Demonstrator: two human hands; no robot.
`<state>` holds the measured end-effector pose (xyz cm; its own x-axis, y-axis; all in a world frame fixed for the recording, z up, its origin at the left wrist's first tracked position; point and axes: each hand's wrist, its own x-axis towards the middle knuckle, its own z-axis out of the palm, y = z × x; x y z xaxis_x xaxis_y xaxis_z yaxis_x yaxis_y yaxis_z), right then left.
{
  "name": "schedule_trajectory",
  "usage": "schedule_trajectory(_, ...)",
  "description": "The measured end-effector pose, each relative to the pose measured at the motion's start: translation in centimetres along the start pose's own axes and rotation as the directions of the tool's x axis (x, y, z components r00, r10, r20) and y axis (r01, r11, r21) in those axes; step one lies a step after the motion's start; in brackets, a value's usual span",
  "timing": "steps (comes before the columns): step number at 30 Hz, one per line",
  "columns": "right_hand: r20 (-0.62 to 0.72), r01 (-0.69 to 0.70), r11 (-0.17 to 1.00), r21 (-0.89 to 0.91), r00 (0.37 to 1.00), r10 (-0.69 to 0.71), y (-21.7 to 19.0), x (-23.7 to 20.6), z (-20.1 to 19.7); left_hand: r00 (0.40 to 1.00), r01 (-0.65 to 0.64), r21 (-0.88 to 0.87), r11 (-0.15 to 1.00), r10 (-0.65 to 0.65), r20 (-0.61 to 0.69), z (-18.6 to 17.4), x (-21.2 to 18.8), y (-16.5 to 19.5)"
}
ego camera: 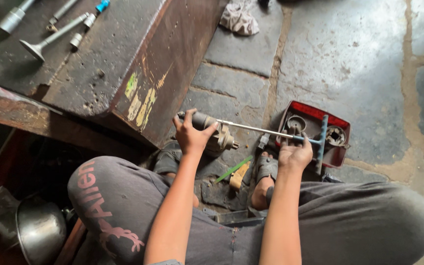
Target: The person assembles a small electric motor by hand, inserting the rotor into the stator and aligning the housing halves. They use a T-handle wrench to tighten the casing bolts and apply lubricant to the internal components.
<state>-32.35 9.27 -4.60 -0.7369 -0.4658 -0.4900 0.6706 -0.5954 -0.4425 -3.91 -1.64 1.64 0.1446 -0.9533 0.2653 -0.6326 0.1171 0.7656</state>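
My left hand grips a grey cylindrical motor-like part that rests on the stone floor beside a metal block. A long steel shaft runs from that part to a blue T-handle. My right hand is closed around the shaft just below the T-handle's crossbar. Both forearms reach down between my knees; my sandalled feet sit under the hands.
A red tray holding round metal parts lies behind the T-handle. A rusty metal bench at upper left carries sockets and an engine valve. A rag lies at the top, a green stick by my foot, a steel bowl at lower left.
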Motion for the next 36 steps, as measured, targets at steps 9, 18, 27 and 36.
schedule_trajectory(9,-0.116,0.317,0.906,-0.282,0.926,-0.36,1.9,0.2,-1.0,0.997,-0.067,-0.026,0.997,0.065,-0.048,-0.1,-0.3,-0.6)
schedule_trajectory(18,-0.028,0.045,0.998,-0.035,0.999,-0.045,1.5,-0.6,-1.0,0.998,-0.058,-0.019,0.998,0.059,0.008,-0.2,-0.2,-0.5)
schedule_trajectory(27,-0.263,0.092,0.909,-0.407,0.941,-0.212,2.4,-3.5,0.9,0.997,-0.073,-0.005,0.997,0.074,0.012,-0.5,-0.5,-0.4)
schedule_trajectory(36,-0.136,0.035,0.999,-0.036,0.99,-0.039,2.9,-2.3,-1.5,0.994,-0.108,0.007,0.994,0.108,0.031,-0.6,-0.7,-0.7)
